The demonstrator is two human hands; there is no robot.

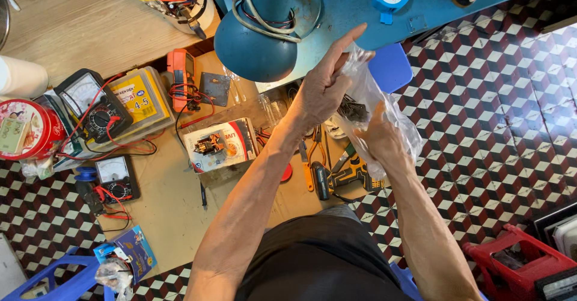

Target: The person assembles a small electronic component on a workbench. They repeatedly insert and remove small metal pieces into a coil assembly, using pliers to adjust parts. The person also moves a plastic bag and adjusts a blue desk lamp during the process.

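Clear plastic bag (384,105), dark contents. Blue lamp shade (255,51), far centre. Blue table (360,18), far right. Orange multimeter (180,75), red leads. Red round tin (30,129), far left. Floor (493,114): red, white and black cube pattern. Red crate (517,265), near right.

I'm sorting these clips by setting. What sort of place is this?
Probably a small electrical repair workspace set up at floor level. Analog multimeters with red leads lie on a board, an orange meter sits nearby, and pliers lie beside a yellow-and-black tool on a patterned tile floor.
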